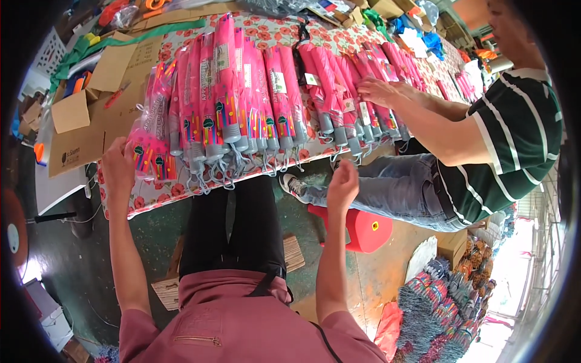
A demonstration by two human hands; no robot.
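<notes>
Pink folded umbrellas (227, 78) with grey handle ends and wrist cords lie in a row on the table, many in clear printed sleeves. At the row's left end is a stack of flat clear plastic sleeves (151, 133) with pink and striped print. My left hand (118, 166) is at the lower left edge of that stack, its fingers bent closed on a sleeve's edge. My right hand (343, 184) hangs in the air in front of the table edge, below the umbrellas' handles. Its fingers are curled together and no object shows in them.
The flowered tablecloth (266, 35) covers the table. A co-worker's hands (384, 94) rest on umbrellas at the right. Open cardboard (78, 136) lies at the left. A red stool (370, 230) stands below, and bundled umbrellas (436, 302) are piled at the lower right.
</notes>
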